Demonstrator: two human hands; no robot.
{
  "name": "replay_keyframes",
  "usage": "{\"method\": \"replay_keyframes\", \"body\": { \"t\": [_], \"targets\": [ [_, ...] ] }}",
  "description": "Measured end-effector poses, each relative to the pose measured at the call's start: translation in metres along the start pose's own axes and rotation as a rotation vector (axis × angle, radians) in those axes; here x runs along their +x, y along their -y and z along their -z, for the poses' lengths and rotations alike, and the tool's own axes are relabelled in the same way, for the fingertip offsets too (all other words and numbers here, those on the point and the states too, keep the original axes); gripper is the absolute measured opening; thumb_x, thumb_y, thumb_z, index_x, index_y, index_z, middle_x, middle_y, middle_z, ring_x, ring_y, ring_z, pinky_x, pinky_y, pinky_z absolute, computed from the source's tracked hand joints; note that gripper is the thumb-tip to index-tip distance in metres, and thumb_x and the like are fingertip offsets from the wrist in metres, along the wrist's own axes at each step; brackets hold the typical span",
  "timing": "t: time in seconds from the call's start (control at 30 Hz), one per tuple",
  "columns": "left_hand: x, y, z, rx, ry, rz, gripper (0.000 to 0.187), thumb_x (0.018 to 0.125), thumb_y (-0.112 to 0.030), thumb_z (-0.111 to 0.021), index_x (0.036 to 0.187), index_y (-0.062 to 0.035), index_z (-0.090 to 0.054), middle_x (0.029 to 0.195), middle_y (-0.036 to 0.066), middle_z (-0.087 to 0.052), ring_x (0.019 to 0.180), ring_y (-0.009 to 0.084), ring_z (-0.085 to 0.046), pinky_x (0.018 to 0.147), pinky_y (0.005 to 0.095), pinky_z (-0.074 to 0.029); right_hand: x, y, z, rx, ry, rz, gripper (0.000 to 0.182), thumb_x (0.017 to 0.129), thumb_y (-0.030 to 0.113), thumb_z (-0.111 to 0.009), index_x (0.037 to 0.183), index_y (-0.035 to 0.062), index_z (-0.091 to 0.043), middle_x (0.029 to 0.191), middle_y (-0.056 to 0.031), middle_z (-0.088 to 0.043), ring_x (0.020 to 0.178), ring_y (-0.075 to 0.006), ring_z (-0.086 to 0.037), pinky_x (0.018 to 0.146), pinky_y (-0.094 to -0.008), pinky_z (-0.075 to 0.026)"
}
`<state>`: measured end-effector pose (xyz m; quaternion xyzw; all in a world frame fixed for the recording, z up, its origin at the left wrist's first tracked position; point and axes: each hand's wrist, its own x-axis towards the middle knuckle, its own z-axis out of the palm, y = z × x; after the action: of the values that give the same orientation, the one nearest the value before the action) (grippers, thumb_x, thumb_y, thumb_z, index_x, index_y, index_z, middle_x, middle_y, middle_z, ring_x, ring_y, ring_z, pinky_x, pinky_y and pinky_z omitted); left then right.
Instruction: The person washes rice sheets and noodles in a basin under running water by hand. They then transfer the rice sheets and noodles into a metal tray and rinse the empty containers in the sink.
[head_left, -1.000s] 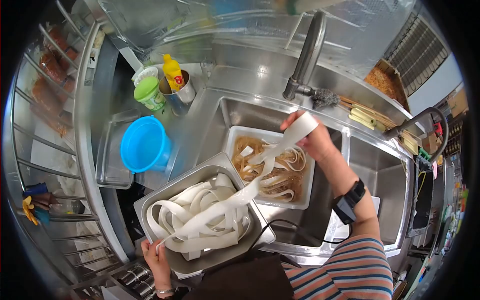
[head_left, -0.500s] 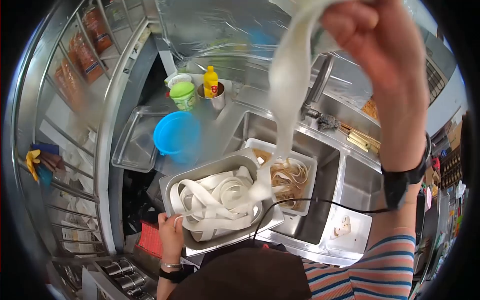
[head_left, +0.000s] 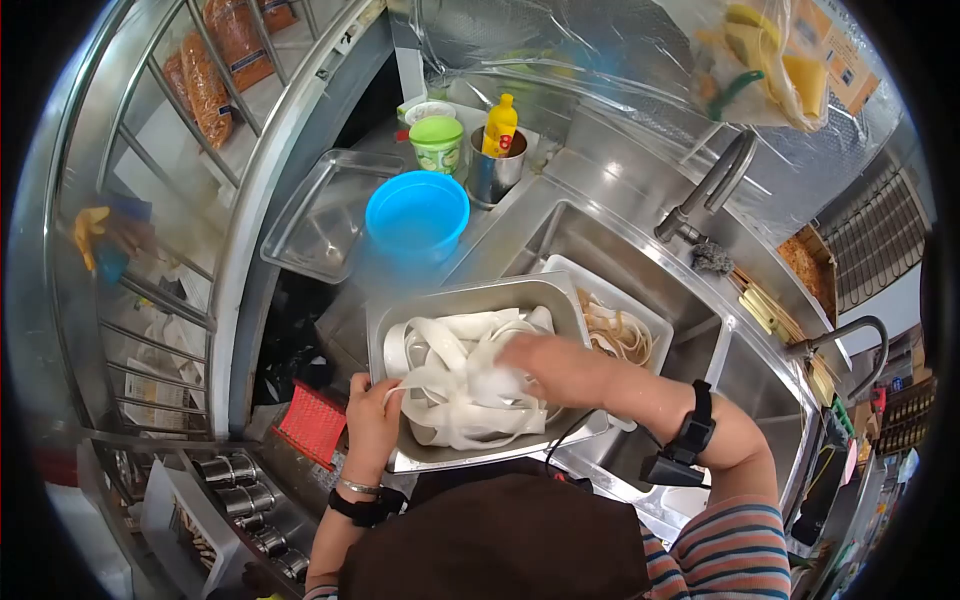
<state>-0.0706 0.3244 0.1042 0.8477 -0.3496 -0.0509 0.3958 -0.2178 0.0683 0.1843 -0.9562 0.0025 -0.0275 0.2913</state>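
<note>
Long, wide, flat white strips, like broad noodles (head_left: 480,425), lie coiled and overlapping in a deep steel pan (head_left: 470,295). At the pan's left rim, my left hand (head_left: 372,412) is closed with the end of one white strip between its fingers. My right hand (head_left: 545,365) reaches over the middle of the pan, down among the strips. Its fingers are smeared by motion, and a blurred white length shows beside them. Behind the pan stands a white tub (head_left: 655,325) with thinner, brownish strips, partly covered by my right forearm.
The pan rests by a steel double sink (head_left: 590,230) with a faucet (head_left: 720,180). A blue basin (head_left: 415,215), a clear plastic tray (head_left: 320,215), a green tub (head_left: 436,145) and a yellow bottle (head_left: 500,125) in a steel cup stand behind. A red mesh basket (head_left: 308,425) is at left.
My right hand has come down from high above the sink, bringing the raised white strip into the pan. My left hand stays at the pan's left rim. The view has shifted.
</note>
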Motion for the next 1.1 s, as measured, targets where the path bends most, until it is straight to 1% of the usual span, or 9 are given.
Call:
{"method": "replay_keyframes", "body": {
  "t": [0.1, 0.23, 0.3, 0.4, 0.57, 0.77, 0.93, 1.0, 1.1],
  "targets": [
    [0.000, 0.000, -0.002, 0.012, -0.019, -0.018, 0.018, 0.080, -0.006, -0.066, 0.097, -0.0022, -0.068, 0.088, 0.020, -0.055, 0.085, 0.0374, -0.057, 0.074, 0.0411, -0.048, -0.031, -0.019, 0.003, -0.034, 0.130, 0.111, 0.038, 0.074, 0.004, -0.067, 0.111, 0.0069, -0.059, 0.105, -0.0160, -0.062, 0.082, -0.0335, -0.065, 0.075, -0.0394, -0.052],
    [0.000, 0.001, 0.002, 0.088, 0.090, -0.006, 0.027, 0.075, -0.003, -0.070, 0.102, -0.0017, -0.067, 0.086, 0.015, -0.050, 0.081, 0.0309, -0.053, 0.074, 0.0364, -0.045, -0.064, -0.047, 0.064, 0.409, -0.303, -0.451, 0.023, 0.082, 0.008, -0.067, 0.104, 0.0011, -0.063, 0.089, -0.0045, -0.065, 0.071, -0.0123, -0.063, 0.065, -0.0272, -0.050],
    [0.001, -0.006, -0.001, -0.036, 0.029, -0.007, 0.035, 0.073, -0.003, -0.072, 0.107, -0.0018, -0.067, 0.087, 0.012, -0.049, 0.079, 0.0258, -0.051, 0.072, 0.0349, -0.043, -0.088, -0.105, 0.066, 0.416, -0.597, -0.605, 0.015, 0.085, 0.007, -0.064, 0.099, 0.0016, -0.064, 0.081, -0.0020, -0.065, 0.067, -0.0071, -0.059, 0.060, -0.0233, -0.048],
    [-0.001, 0.007, -0.002, -0.023, 0.039, -0.039, 0.040, 0.073, -0.002, -0.073, 0.112, -0.0020, -0.065, 0.087, 0.008, -0.047, 0.078, 0.0213, -0.048, 0.069, 0.0316, -0.041, -0.127, -0.205, 0.031, 0.466, -0.733, -0.764, 0.013, 0.085, 0.008, -0.063, 0.096, 0.0021, -0.066, 0.076, -0.0039, -0.066, 0.063, -0.0090, -0.061, 0.058, -0.0247, -0.048],
    [-0.002, 0.007, 0.000, 0.056, 0.056, 0.117, 0.036, 0.078, 0.003, -0.064, 0.114, -0.0023, -0.065, 0.083, 0.004, -0.043, 0.073, 0.0156, -0.043, 0.064, 0.0256, -0.035, -0.159, -0.307, -0.062, 0.302, -0.594, -1.063, 0.017, 0.084, 0.017, -0.064, 0.095, 0.0062, -0.072, 0.083, -0.0131, -0.071, 0.070, -0.0230, -0.069, 0.069, -0.0350, -0.053],
    [-0.001, 0.000, -0.004, 0.087, 0.032, 0.248, 0.030, 0.083, 0.005, -0.057, 0.111, -0.0025, -0.066, 0.078, 0.000, -0.037, 0.068, 0.0104, -0.036, 0.060, 0.0235, -0.029, -0.138, -0.365, -0.123, 0.008, -0.488, -0.988, 0.022, 0.084, 0.015, -0.061, 0.103, 0.0123, -0.070, 0.101, -0.0149, -0.068, 0.093, -0.0338, -0.065, 0.082, -0.0428, -0.051],
    [-0.005, 0.003, 0.000, 0.155, 0.065, 0.261, 0.029, 0.085, 0.008, -0.055, 0.111, -0.0007, -0.064, 0.087, 0.001, -0.043, 0.076, 0.0103, -0.041, 0.067, 0.0210, -0.034, -0.129, -0.388, -0.130, -0.266, -0.335, -0.728, 0.027, 0.081, 0.017, -0.062, 0.108, 0.0123, -0.065, 0.101, -0.0105, -0.069, 0.097, -0.0318, -0.064, 0.088, -0.0418, -0.049],
    [-0.007, 0.006, -0.001, 0.125, 0.040, 0.260, 0.028, 0.085, 0.008, -0.055, 0.111, -0.0010, -0.063, 0.090, 0.001, -0.046, 0.079, 0.0110, -0.044, 0.070, 0.0214, -0.036, -0.124, -0.383, -0.120, -0.410, 0.027, -0.984, 0.045, 0.077, 0.024, -0.068, 0.119, 0.0121, -0.060, 0.108, -0.0150, -0.066, 0.104, -0.0325, -0.061, 0.091, -0.0400, -0.048],
    [-0.008, 0.007, -0.002, 0.134, 0.034, 0.237, 0.028, 0.085, 0.007, -0.055, 0.111, -0.0013, -0.063, 0.090, 0.002, -0.047, 0.080, 0.0108, -0.044, 0.072, 0.0214, -0.036, -0.131, -0.390, -0.127, -0.317, 0.083, -1.120, 0.037, 0.076, 0.032, -0.068, 0.108, 0.0129, -0.066, 0.098, -0.0145, -0.068, 0.096, -0.0315, -0.064, 0.087, -0.0403, -0.049]
  ]
}}
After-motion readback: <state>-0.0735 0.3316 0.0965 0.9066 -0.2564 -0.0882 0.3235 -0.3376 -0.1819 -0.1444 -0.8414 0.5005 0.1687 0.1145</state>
